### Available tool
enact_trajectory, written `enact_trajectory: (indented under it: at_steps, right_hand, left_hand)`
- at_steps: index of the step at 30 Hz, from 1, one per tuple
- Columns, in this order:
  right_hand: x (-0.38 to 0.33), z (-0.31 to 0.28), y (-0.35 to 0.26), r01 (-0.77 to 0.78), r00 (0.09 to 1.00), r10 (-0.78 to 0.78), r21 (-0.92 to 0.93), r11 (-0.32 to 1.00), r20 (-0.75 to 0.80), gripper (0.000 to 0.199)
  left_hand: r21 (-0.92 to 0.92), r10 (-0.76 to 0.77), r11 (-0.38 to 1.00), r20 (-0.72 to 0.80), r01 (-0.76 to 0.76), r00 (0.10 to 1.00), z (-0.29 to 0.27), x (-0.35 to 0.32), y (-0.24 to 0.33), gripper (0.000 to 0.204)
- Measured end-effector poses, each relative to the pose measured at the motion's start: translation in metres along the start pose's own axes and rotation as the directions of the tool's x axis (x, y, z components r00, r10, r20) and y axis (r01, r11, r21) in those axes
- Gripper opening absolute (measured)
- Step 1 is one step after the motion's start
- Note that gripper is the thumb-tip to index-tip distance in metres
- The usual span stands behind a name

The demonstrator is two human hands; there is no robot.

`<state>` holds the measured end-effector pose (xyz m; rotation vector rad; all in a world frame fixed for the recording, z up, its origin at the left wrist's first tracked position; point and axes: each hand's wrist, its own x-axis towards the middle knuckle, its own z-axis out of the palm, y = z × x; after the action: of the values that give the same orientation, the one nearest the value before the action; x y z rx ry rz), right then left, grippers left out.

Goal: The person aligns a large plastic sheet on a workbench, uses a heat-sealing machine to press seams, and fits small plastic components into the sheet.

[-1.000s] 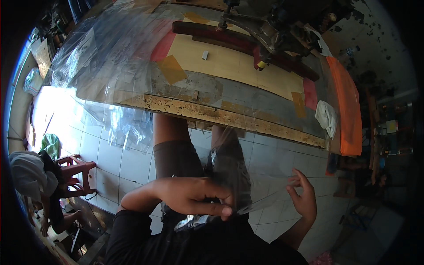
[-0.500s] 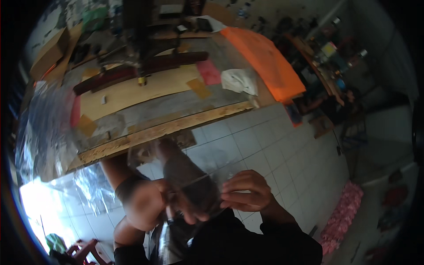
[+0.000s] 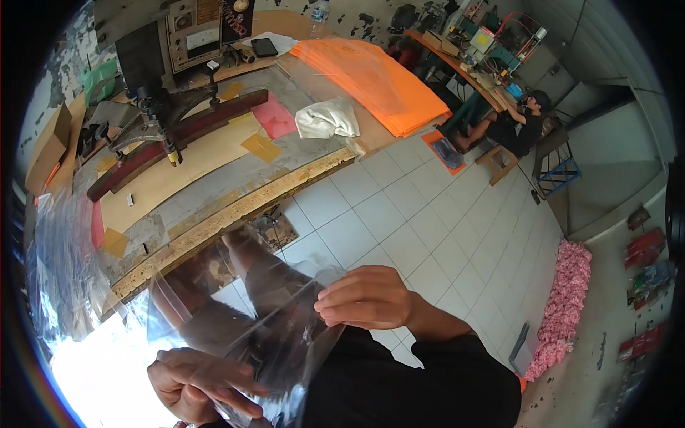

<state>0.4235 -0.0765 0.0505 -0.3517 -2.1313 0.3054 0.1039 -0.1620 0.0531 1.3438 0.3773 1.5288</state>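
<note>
Two hands: both on clear film [image 3: 285, 321], before the table [image 3: 292, 158].
Right hand [image 3: 364, 296]: grip pinching the film's edge.
Left hand [image 3: 203, 381]: touching film; I cannot tell its grip.
White cloth [image 3: 328, 119]: on the table.

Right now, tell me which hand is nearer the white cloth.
Right. The right hand is below the white cloth in the view, slightly to its right; the left hand is farther below and well to its left.
</note>
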Motion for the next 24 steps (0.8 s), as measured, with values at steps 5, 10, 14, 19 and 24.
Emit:
enact_trajectory:
  at_steps: [5, 10, 14, 19, 24]
  right_hand:
    - [-0.009, 0.004, 0.007, -0.038, 0.997, 0.042, -0.071, 0.997, 0.063, 0.042]
    - [-0.017, 0.006, 0.020, -0.118, 0.992, 0.119, -0.048, 0.992, 0.029, 0.042]
    - [-0.003, -0.011, 0.030, -0.149, 0.989, 0.149, -0.020, 0.989, 0.017, 0.039]
    - [0.007, -0.023, 0.032, -0.107, 0.994, 0.102, 0.107, 0.989, 0.047, 0.037]
    - [0.007, -0.009, 0.025, -0.129, 0.990, 0.109, 0.258, 0.957, 0.090, 0.027]
  left_hand:
    - [0.157, -0.135, 0.974, -0.161, 0.161, 0.978, 0.007, 0.027, -0.006, 0.037]
    - [0.266, -0.033, 0.960, -0.218, 0.092, 0.975, -0.006, 0.036, -0.021, 0.041]
    - [0.408, 0.013, 0.910, -0.204, 0.073, 0.979, -0.006, 0.033, -0.029, 0.046]
    - [0.458, 0.082, 0.885, 0.022, -0.083, 0.996, 0.003, 0.036, -0.015, 0.047]
    - [0.566, 0.141, 0.809, 0.078, -0.160, 0.987, -0.006, 0.020, -0.001, 0.041]
